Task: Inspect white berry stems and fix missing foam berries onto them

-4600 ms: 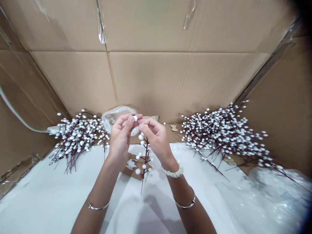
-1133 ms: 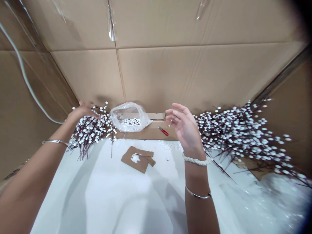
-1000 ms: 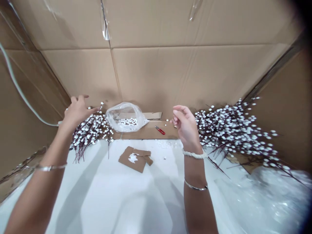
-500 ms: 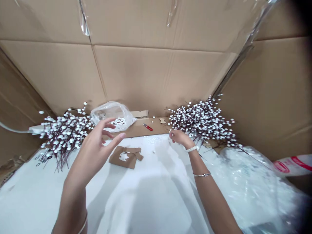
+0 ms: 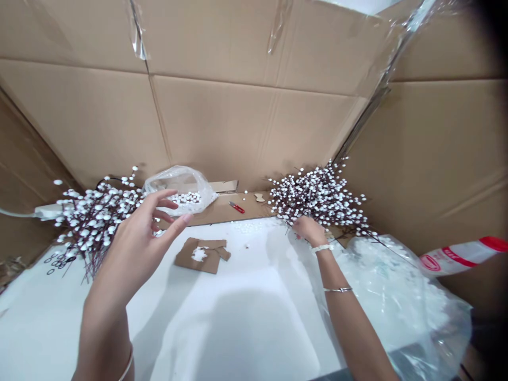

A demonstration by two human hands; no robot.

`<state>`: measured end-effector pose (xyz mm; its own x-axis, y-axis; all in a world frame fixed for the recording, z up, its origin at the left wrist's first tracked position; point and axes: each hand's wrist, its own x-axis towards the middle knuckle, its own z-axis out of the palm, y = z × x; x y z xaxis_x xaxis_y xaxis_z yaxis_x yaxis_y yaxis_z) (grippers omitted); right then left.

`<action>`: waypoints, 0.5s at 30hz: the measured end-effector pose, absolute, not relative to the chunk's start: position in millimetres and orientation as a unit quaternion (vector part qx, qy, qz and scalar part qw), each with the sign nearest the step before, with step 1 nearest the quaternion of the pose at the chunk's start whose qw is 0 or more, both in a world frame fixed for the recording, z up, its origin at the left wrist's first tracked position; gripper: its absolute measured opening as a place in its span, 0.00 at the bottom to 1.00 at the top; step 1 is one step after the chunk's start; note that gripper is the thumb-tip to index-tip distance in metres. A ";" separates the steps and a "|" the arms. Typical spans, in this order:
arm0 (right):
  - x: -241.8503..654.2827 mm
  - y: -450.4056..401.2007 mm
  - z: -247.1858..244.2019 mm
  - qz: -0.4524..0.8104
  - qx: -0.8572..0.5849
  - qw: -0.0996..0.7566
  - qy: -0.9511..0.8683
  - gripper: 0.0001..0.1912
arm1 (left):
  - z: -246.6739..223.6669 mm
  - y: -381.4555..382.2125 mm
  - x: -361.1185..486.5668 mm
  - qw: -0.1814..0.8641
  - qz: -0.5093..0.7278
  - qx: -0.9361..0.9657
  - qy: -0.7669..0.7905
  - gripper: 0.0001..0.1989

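My left hand [image 5: 148,238] is raised over the left part of the white table [image 5: 238,317], fingers curved and apart, holding nothing. Behind its fingers lies a clear plastic bag [image 5: 198,182] of small white berries [image 5: 188,198]. My right hand [image 5: 310,230] is at the lower edge of the right pile of white-berry stems [image 5: 317,193]; its fingertips are partly hidden, so what they touch is unclear. Another pile of white-berry stems [image 5: 93,217] lies left of my left hand. A torn piece of brown cardboard [image 5: 206,259] with a white patch rests on the table between my hands.
Red snips [image 5: 237,207] and a small cardboard scrap [image 5: 259,198] lie on a cardboard strip [image 5: 214,212] at the back. Black rings [image 5: 59,260] are at left. Clear plastic sheeting [image 5: 397,296] and a red-and-white package [image 5: 456,257] are at right. Cardboard walls [image 5: 222,127] stand behind.
My right hand has moved right to the lower edge of the right stem pile. My left hand stays raised and open, slightly further left in view. The camera view has shifted a little.
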<state>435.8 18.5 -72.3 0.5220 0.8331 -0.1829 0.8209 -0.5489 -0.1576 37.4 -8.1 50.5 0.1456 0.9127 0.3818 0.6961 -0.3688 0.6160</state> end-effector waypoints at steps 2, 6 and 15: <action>432.6 20.3 -83.5 0.096 -0.885 0.002 -0.455 0.12 | 51.1 -9.7 37.7 0.151 0.360 0.745 0.541 0.27; 425.5 23.1 -99.1 0.057 -0.894 -0.018 -0.445 0.19 | 52.0 -11.4 38.0 0.156 0.347 0.749 0.543 0.24; 426.2 24.6 -83.9 0.010 -0.891 -0.016 -0.453 0.18 | 50.6 -6.9 35.8 0.161 0.347 0.753 0.536 0.22</action>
